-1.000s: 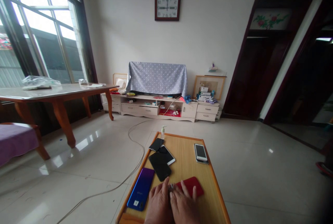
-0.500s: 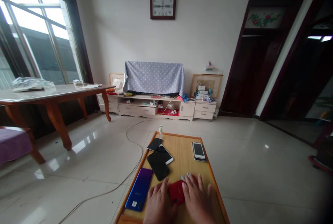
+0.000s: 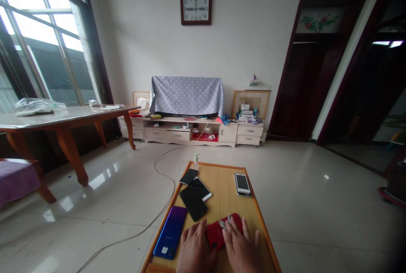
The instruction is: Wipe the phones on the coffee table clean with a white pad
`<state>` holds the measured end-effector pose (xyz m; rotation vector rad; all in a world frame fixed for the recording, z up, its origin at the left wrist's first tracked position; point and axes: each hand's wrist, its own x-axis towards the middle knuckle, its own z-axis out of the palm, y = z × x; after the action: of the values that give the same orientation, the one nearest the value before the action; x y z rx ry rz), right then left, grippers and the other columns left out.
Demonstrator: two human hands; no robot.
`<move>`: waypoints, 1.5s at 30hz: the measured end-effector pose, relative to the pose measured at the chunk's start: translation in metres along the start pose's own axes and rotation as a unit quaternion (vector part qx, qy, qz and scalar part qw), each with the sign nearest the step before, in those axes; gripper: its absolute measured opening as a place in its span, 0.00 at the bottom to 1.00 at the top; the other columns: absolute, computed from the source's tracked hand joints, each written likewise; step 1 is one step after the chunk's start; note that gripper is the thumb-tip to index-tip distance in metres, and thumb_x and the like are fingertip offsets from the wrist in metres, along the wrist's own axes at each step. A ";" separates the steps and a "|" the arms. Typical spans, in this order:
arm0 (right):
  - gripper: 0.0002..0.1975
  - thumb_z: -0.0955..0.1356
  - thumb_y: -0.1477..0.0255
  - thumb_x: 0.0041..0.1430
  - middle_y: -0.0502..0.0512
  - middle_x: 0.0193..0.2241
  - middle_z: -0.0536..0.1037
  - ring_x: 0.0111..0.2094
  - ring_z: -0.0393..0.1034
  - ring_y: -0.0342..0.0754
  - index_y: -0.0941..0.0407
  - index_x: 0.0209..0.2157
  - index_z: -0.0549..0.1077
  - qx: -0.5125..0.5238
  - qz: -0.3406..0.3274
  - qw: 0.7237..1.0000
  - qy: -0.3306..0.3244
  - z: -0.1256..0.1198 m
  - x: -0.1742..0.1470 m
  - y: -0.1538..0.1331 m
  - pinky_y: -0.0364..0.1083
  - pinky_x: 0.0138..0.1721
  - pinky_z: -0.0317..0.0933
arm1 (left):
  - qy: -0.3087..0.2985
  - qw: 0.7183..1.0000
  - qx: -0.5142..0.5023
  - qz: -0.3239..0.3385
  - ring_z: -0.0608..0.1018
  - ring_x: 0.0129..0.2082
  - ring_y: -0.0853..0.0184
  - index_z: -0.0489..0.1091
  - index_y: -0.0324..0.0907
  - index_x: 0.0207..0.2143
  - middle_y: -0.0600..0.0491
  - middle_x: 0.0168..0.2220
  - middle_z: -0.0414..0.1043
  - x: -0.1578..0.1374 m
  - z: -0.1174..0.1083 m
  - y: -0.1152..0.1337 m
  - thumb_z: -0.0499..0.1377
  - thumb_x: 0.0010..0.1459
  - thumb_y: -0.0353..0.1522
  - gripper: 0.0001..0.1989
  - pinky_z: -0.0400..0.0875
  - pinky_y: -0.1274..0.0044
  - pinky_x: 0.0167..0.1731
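Note:
A red smartphone [image 3: 216, 235] lies back up and slanted on the small wooden table [image 3: 222, 180]. My left hand [image 3: 194, 245] holds its left end, fingers extended side by side and the thumb low by the phone's edge. Across the phone's back rests my right hand [image 3: 239, 241], its fingertips pressing a small greyish-white cloth or tissue [image 3: 223, 224] onto the red surface. Part of that cloth is hidden under the fingers. Left of my left hand is a blue-purple vivo phone [image 3: 170, 233], back up.
A black phone [image 3: 193, 204] overlaps a white-edged phone [image 3: 205, 189], with another dark phone [image 3: 188, 176] beyond. Stacked phones [image 3: 242, 183] lie at the table's right edge. A pump bottle [image 3: 196, 162] stands at the far end. A cable [image 3: 149, 222] runs along the floor.
My right hand and the cloth have shifted slightly on the phone's back, so more of its far right end shows. My left hand stays at the left end.

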<state>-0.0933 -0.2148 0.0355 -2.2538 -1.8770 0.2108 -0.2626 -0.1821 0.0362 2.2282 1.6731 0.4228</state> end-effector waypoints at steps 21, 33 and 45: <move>0.22 0.54 0.48 0.69 0.41 0.62 0.65 0.66 0.55 0.63 0.29 0.58 0.66 0.055 -0.083 0.995 -0.007 0.025 -0.021 -0.019 0.77 0.63 0.40 | -0.027 0.999 0.000 0.017 0.64 0.64 0.59 0.60 0.42 0.65 0.48 0.63 0.66 -0.002 -0.005 -0.005 0.55 0.51 0.41 0.38 0.51 0.70 0.63; 0.24 0.51 0.57 0.70 0.40 0.67 0.57 0.69 0.44 0.64 0.36 0.63 0.63 -0.012 -0.016 0.999 -0.025 -0.016 -0.015 0.035 0.79 0.61 0.45 | 0.022 0.999 -0.007 0.024 0.67 0.61 0.59 0.65 0.47 0.59 0.50 0.58 0.71 -0.003 -0.001 0.001 0.56 0.49 0.39 0.32 0.51 0.69 0.63; 0.19 0.55 0.53 0.69 0.38 0.61 0.66 0.65 0.57 0.64 0.26 0.57 0.66 0.083 -0.069 0.994 -0.028 0.029 -0.024 -0.013 0.79 0.62 0.40 | -0.013 0.999 -0.012 0.038 0.65 0.63 0.60 0.64 0.48 0.59 0.51 0.59 0.70 -0.004 -0.008 -0.002 0.56 0.52 0.41 0.30 0.54 0.69 0.62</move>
<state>-0.1171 -0.2340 0.0106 -2.0218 -1.9554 0.3959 -0.2687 -0.1844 0.0427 2.2750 1.5667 0.4280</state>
